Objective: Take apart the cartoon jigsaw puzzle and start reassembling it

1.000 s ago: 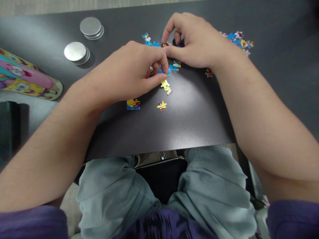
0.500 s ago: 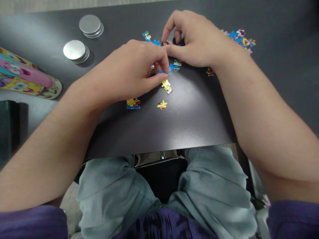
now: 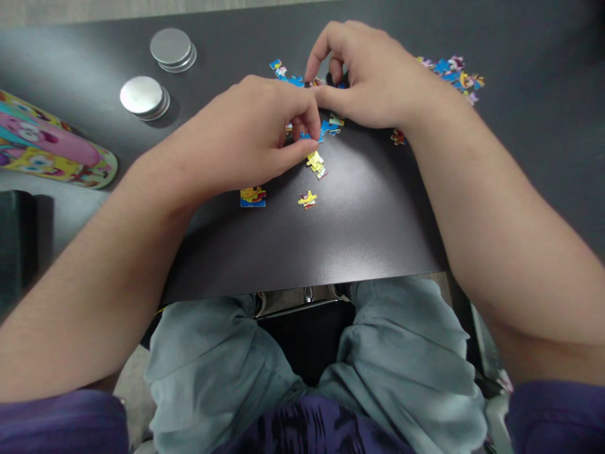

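Little shifting since last second; work seemingly pausing. My left hand (image 3: 267, 129) curling by yellow piece (image 3: 315, 162), right hand (image 3: 368, 75) by reddish piece (image 3: 317, 82); can't tell grips.

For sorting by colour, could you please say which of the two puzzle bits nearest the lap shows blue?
The left bit, with blue along its bottom; the right bit, mostly yellow, shows no blue.

The dark table (image 3: 378, 221) before you carries two stacks of silver discs (image 3: 140, 94) at your left, a cluster of puzzle pieces (image 3: 454, 75) at far right and, between them, more pieces (image 3: 307, 200), some partly hidden from you.
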`<action>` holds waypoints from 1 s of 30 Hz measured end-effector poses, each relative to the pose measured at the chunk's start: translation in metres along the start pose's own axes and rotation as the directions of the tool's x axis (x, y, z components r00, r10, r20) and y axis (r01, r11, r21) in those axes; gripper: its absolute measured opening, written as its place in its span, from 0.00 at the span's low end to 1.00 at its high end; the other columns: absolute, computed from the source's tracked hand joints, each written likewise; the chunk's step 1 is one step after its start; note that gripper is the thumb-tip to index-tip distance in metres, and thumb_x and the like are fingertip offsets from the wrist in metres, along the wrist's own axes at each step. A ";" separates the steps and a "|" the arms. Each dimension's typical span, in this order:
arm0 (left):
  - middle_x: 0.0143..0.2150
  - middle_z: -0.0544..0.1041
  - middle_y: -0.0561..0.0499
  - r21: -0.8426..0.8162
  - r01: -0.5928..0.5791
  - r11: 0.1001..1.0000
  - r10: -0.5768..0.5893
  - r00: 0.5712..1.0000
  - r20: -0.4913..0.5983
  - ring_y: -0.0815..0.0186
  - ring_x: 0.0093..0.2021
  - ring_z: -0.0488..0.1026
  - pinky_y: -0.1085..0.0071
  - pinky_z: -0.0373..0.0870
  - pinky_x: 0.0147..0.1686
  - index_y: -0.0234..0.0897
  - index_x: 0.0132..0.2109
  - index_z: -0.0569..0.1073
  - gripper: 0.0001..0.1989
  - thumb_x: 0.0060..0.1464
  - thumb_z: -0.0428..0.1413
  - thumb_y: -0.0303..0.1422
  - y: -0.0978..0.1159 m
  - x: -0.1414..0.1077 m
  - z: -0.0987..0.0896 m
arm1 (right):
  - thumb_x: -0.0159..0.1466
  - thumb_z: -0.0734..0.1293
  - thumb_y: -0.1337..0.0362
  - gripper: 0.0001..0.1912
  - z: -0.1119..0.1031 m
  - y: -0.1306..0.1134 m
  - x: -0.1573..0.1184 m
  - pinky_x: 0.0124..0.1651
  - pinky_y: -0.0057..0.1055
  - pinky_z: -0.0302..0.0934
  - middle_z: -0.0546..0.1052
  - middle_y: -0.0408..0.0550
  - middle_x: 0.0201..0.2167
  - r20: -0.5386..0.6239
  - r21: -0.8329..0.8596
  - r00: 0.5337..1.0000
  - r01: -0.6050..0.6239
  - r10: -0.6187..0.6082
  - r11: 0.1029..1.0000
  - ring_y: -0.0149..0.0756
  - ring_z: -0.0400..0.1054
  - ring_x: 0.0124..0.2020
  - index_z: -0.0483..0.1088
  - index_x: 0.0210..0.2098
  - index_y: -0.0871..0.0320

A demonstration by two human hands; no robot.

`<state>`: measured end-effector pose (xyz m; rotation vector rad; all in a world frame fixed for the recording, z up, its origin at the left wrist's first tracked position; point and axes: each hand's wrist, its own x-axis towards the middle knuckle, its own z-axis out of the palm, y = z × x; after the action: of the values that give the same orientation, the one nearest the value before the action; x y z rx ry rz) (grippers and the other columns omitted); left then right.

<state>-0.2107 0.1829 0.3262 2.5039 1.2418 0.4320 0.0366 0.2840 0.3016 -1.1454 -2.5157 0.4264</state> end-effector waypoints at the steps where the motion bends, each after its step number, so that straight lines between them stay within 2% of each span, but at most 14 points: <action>1: 0.43 0.90 0.50 0.003 0.002 1.000 -0.002 1.000 0.000 0.51 0.47 0.89 0.49 0.86 0.61 0.44 0.56 0.89 0.23 0.76 0.57 0.53 0.001 0.000 0.000 | 0.75 0.78 0.75 0.24 0.000 0.001 0.000 0.67 0.42 0.66 0.67 0.39 0.40 0.000 0.001 1.000 0.005 -0.005 1.000 0.50 0.78 0.58 0.87 0.69 0.58; 7: 0.42 0.89 0.51 0.025 0.008 1.000 -0.008 1.000 0.011 0.52 0.47 0.90 0.49 0.85 0.62 0.44 0.56 0.89 0.21 0.74 0.56 0.50 0.002 0.000 -0.001 | 0.74 0.78 0.75 0.24 0.001 0.003 0.000 0.67 0.43 0.66 0.68 0.39 0.41 -0.006 -0.012 1.000 0.014 -0.014 1.000 0.51 0.79 0.57 0.86 0.69 0.58; 12: 0.43 0.90 0.51 0.023 0.019 1.000 -0.019 1.000 0.013 0.50 0.48 0.91 0.47 0.87 0.62 0.44 0.56 0.89 0.23 0.75 0.56 0.52 0.002 0.000 -0.002 | 0.75 0.78 0.76 0.26 0.001 0.000 0.000 0.67 0.43 0.66 0.68 0.39 0.40 -0.004 -0.018 1.000 0.013 -0.013 1.000 0.52 0.80 0.60 0.87 0.70 0.60; 19: 0.44 0.90 0.50 0.033 0.030 0.999 -0.030 0.999 0.020 0.50 0.49 0.91 0.48 0.88 0.61 0.44 0.57 0.89 0.24 0.76 0.56 0.53 0.003 0.000 -0.002 | 0.76 0.79 0.75 0.25 0.000 0.002 0.000 0.64 0.42 0.66 0.67 0.38 0.41 -0.009 -0.021 1.000 0.009 -0.009 1.000 0.50 0.80 0.56 0.87 0.71 0.62; 25: 0.45 0.90 0.51 0.035 0.028 0.999 -0.028 1.000 0.013 0.50 0.48 0.91 0.44 0.88 0.64 0.43 0.57 0.89 0.24 0.75 0.55 0.52 0.003 0.000 -0.002 | 0.76 0.79 0.74 0.25 0.000 0.001 0.001 0.68 0.44 0.68 0.72 0.41 0.42 -0.002 -0.047 1.000 -0.002 0.002 0.999 0.53 0.80 0.61 0.86 0.71 0.61; 30: 0.45 0.89 0.52 0.036 0.012 0.999 -0.013 1.000 0.022 0.51 0.49 0.91 0.43 0.88 0.65 0.43 0.58 0.89 0.24 0.76 0.55 0.52 0.002 0.000 -0.002 | 0.76 0.79 0.73 0.24 -0.001 0.001 -0.001 0.69 0.44 0.68 0.76 0.43 0.46 0.004 -0.038 1.000 0.004 -0.004 0.999 0.51 0.80 0.60 0.86 0.70 0.57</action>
<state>-0.2103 0.1819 0.3283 2.5225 1.2667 0.3811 0.0378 0.2841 0.3018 -1.1543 -2.5392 0.3810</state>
